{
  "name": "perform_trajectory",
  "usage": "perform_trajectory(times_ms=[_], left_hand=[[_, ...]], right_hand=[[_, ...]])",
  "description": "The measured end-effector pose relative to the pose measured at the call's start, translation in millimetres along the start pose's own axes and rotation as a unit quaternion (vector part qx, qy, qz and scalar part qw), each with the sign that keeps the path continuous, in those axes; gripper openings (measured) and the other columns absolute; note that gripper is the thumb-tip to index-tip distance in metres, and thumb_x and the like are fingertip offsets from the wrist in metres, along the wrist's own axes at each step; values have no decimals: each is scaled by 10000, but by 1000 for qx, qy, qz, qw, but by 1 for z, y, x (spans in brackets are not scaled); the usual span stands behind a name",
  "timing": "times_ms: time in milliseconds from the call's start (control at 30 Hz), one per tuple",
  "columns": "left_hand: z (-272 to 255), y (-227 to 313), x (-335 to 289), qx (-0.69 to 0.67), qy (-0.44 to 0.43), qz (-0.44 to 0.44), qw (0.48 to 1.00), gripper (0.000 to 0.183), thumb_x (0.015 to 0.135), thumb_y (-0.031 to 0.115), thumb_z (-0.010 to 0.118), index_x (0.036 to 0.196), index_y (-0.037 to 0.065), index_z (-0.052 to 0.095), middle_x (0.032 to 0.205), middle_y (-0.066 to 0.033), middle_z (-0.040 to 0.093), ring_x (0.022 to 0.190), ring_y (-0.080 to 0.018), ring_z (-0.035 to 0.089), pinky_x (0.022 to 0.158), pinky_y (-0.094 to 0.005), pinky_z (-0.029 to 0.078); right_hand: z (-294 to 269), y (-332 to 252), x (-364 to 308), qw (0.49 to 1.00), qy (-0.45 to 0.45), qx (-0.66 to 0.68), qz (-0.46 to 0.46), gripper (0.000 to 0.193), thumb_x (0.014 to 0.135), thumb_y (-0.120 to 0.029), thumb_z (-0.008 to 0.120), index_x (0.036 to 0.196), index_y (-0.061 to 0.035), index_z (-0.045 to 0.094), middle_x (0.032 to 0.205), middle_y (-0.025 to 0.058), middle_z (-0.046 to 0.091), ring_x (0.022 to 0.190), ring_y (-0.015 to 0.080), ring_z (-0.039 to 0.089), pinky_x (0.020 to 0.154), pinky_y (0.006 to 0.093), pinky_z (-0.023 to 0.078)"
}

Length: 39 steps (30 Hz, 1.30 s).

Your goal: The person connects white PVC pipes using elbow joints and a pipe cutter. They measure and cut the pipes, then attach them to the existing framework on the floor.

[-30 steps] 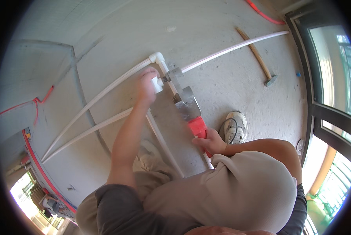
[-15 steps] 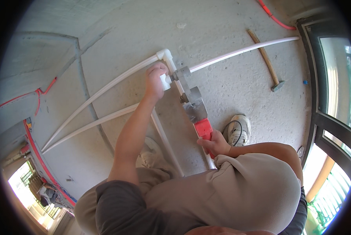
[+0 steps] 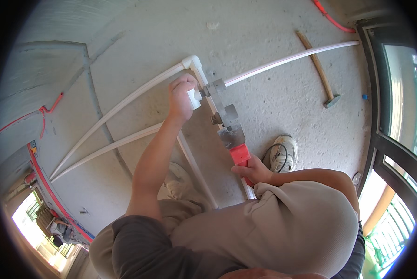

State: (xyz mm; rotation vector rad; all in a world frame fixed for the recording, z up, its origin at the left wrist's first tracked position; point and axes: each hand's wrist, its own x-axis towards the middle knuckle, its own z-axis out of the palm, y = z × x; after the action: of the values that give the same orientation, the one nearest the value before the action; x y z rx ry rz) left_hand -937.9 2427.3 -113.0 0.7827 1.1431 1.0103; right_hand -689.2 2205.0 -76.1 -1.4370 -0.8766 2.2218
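My left hand (image 3: 181,96) is closed round a white plastic pipe fitting (image 3: 194,99). The fitting's open end sits against a round heating die on the left side of the pipe welder (image 3: 231,136). My right hand (image 3: 255,170) grips the red handle (image 3: 240,154) of this welder, whose grey metal plate points away from me. At the far die, on the right side, ends a long white pipe (image 3: 283,61); whether it is inside the die I cannot tell. Beneath the welder runs another white pipe (image 3: 199,74), joined to a white elbow (image 3: 191,61).
A wooden-handled hammer (image 3: 321,72) lies under the long pipe at right. More white pipes (image 3: 125,105) lie at left. A black cord (image 3: 270,148) loops by my right shoe (image 3: 284,151). A dark-framed glass door (image 3: 380,93) stands at right; a person (image 3: 61,231) is beyond the far-left opening.
The welder and my right hand have shifted slightly left and toward me. My left hand stays on the fitting at the die, a little further left.
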Motion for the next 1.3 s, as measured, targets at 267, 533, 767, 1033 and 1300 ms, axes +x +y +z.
perform_trajectory(times_ms=[267, 533, 767, 1033, 1300], left_hand=[[3, 6, -2, -16, 6, -12, 1000, 188, 799, 198, 565, 738, 21, 563, 818, -79, 561, 785, -177, 502, 724, -313, 394], [6, 9, -6, -16, 15, -13, 1000, 174, 793, 182, 571, 738, 17, 564, 815, -78, 555, 782, -176, 498, 722, -310, 385], [10, 10, -12, -10, 32, -11, 999, 160, 799, 164, 561, 741, 15, 568, 815, -78, 552, 784, -174, 506, 732, -305, 388], [12, 11, -10, -12, 35, 1, 999, 151, 814, 141, 535, 737, 11, 539, 819, -77, 533, 800, -170, 482, 747, -303, 375], [12, 13, -14, 15, 35, -9, 999, 165, 820, 156, 524, 730, 19, 519, 803, -70, 523, 780, -164, 465, 724, -302, 363]], right_hand=[[-1, -1, 5, 1000, 17, 0, -6, 350, 953, -129, 750, 1227, -66, 542, 1003, -9, 593, 943, 94, 562, 866, 303, 491], [-3, -13, 11, 996, 34, -66, 48, 460, 965, -155, 706, 1375, -46, 529, 1156, 77, 638, 1068, 175, 608, 951, 340, 483], [-4, -32, 13, 955, 87, -276, 58, 442, 923, -308, 757, 1227, -29, 600, 1197, 212, 652, 1093, 391, 642, 931, 452, 515], [-27, -25, 18, 946, 33, -324, 2, 411, 922, -285, 706, 1236, -39, 606, 1218, 189, 657, 1140, 416, 624, 985, 494, 498], [-37, -41, 23, 949, -10, -311, 51, 340, 885, -219, 736, 1152, -25, 656, 1165, 194, 687, 1053, 392, 680, 903, 477, 532]])
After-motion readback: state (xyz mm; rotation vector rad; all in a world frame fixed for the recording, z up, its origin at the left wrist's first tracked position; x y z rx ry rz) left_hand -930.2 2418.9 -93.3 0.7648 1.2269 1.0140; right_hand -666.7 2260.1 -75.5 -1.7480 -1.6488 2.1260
